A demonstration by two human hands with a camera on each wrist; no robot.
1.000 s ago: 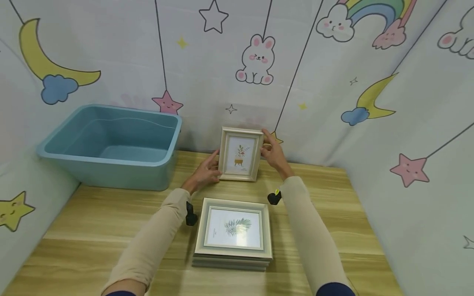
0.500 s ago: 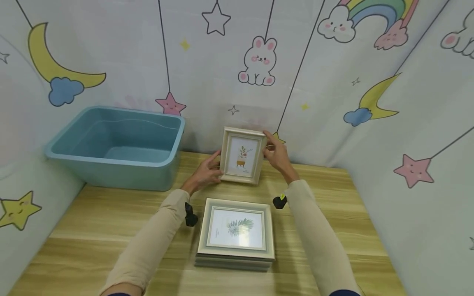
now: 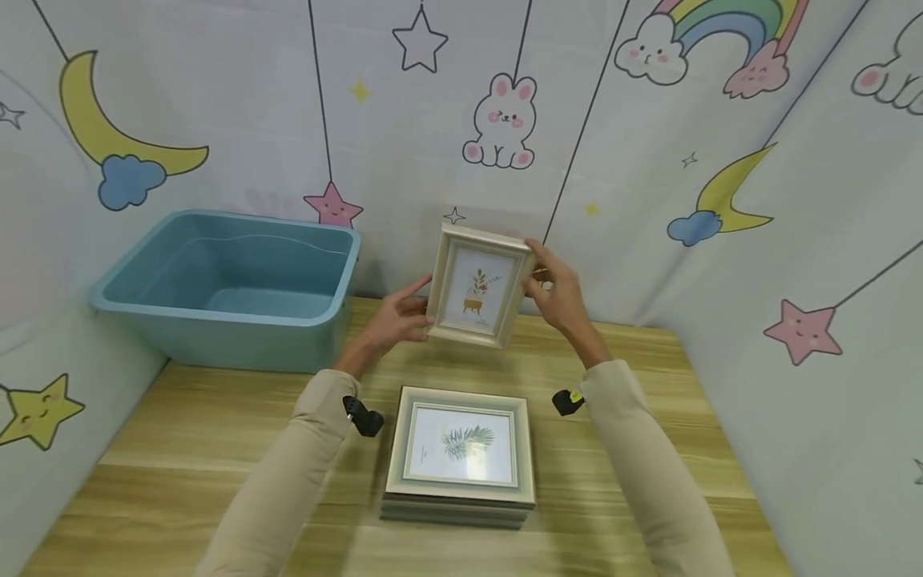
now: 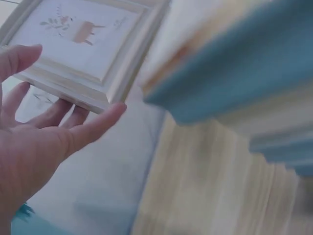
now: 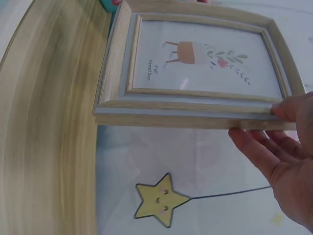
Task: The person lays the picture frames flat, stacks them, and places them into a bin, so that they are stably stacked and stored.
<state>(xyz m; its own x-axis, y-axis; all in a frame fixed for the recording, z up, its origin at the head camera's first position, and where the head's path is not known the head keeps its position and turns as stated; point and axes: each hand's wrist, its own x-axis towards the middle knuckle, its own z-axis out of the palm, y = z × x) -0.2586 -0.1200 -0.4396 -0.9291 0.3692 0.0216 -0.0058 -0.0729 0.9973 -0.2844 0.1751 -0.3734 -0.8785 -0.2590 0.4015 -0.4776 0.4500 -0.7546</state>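
Note:
A cream picture frame [image 3: 477, 290] with a print of a plant in an orange pot is held up at the back of the table, tilted slightly. My left hand [image 3: 395, 322] grips its lower left edge, thumb toward the front and fingers at the rim, as the left wrist view shows. On the opposite side my right hand [image 3: 562, 295] pinches the upper right edge, the thumb [image 5: 288, 108] on the front and fingers beneath. Nearer to me lies a stack of picture frames [image 3: 460, 445], the top one showing green palm leaves.
A blue plastic tub [image 3: 231, 320] stands at the back left of the wood-grain table [image 3: 613, 481]. White cloth [image 3: 404, 136] printed with moons, stars and a rabbit hangs behind and along both sides.
Both hands have raised the plant-print frame and moved it slightly right, tilting it a little more. The stack and the tub stay where they were on the table.

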